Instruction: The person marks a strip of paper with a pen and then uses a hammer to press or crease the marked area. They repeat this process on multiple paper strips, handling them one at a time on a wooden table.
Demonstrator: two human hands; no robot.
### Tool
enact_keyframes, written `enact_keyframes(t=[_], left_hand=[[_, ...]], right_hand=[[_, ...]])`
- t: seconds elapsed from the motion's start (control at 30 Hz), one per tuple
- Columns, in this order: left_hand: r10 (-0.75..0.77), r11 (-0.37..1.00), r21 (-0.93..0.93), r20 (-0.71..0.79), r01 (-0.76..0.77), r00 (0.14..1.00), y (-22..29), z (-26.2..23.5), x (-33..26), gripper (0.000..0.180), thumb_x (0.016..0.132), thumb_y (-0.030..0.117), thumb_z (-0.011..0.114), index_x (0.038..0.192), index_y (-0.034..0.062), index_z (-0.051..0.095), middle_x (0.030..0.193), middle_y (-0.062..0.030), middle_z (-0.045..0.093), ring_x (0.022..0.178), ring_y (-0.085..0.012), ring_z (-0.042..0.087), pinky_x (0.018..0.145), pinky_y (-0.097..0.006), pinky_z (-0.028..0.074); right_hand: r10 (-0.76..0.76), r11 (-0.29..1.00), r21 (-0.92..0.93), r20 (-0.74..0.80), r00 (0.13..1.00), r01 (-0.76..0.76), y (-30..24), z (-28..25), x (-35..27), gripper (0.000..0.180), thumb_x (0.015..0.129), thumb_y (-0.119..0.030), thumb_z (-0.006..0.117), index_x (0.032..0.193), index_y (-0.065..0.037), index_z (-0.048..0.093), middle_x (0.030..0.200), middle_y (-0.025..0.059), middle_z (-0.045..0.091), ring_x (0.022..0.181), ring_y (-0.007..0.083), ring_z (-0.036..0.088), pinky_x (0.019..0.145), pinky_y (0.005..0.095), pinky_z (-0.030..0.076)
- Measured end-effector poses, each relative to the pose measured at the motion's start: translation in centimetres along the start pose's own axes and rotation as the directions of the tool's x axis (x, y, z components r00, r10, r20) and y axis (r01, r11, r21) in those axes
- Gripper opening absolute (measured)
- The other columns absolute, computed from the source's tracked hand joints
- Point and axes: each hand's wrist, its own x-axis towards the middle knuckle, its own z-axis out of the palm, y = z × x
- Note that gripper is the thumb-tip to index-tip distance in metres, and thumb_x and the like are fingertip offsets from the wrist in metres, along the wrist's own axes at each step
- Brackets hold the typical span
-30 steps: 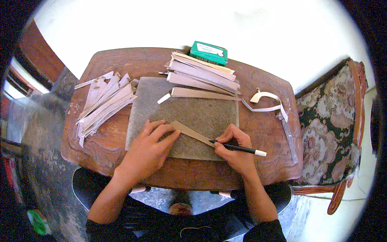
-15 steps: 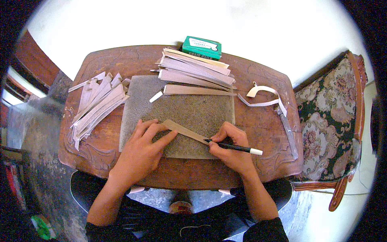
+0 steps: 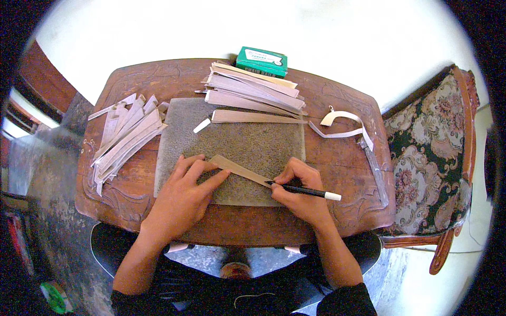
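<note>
A narrow tan strip (image 3: 242,171), of card or thin wood, lies aslant over the grey mat (image 3: 179,131). My left hand (image 3: 184,192) pins its left end, the thumb along the lower edge and the fingers around the end. In my right hand (image 3: 301,189) is a black marker pen (image 3: 305,190) with a white rear end, held in a writing grip. Its tip touches the strip's right end. A loose white pen cap (image 3: 202,126) rests on the mat beyond the strip.
Stacked strips (image 3: 253,92) cover the mat's far edge, with a green box (image 3: 262,61) behind. More strips (image 3: 129,137) pile up on the left of the carved wooden table (image 3: 232,226). A curled pale band (image 3: 348,124) and a grey blade-like tool (image 3: 375,174) lie right, beside a flowered chair (image 3: 427,158).
Both hands, the strip and the pen keep nearly the same places. The whole view has shifted very slightly.
</note>
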Motion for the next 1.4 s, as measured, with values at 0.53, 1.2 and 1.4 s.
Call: enact_keyframes(t=[0.53,1.2,1.4], left_hand=[[-0.007,1.000,0.018,0.011,0.007,1.000,0.0,-0.1,0.0,0.048,0.083,0.005,0.060,0.128,0.0178,0.062,0.128,-0.0105,0.056,0.126,-0.0399,0.045,0.107,-0.047,0.040],[0.074,0.997,0.052,-0.246,-0.063,0.966,3.1,3.0,0.2,0.041,0.081,0.018,0.067,0.122,0.0154,0.063,0.123,-0.0058,0.055,0.116,-0.0301,0.049,0.109,-0.053,0.033],[0.099,0.993,0.076,-0.176,-0.087,0.979,3.6,3.3,0.8,0.042,0.086,0.030,0.065,0.126,0.0170,0.062,0.121,-0.0058,0.055,0.115,-0.0287,0.048,0.110,-0.051,0.029]], right_hand=[[-0.042,0.999,-0.002,0.005,0.999,0.042,-0.1,0.1,0.2,0.024,0.067,-0.010,0.072,0.069,-0.003,0.049,0.068,0.0103,0.052,0.061,0.0243,0.055,0.057,0.0332,0.044],[0.156,0.976,0.153,0.014,0.988,-0.156,-2.6,-3.2,-1.5,0.017,0.073,-0.007,0.074,0.081,-0.006,0.059,0.076,0.0043,0.062,0.072,0.0128,0.059,0.064,0.0279,0.048],[0.082,0.964,0.248,0.044,0.996,-0.090,-1.2,-1.4,-1.1,0.019,0.073,-0.002,0.073,0.082,-0.004,0.056,0.083,0.0060,0.062,0.073,0.0130,0.059,0.067,0.0265,0.048]])
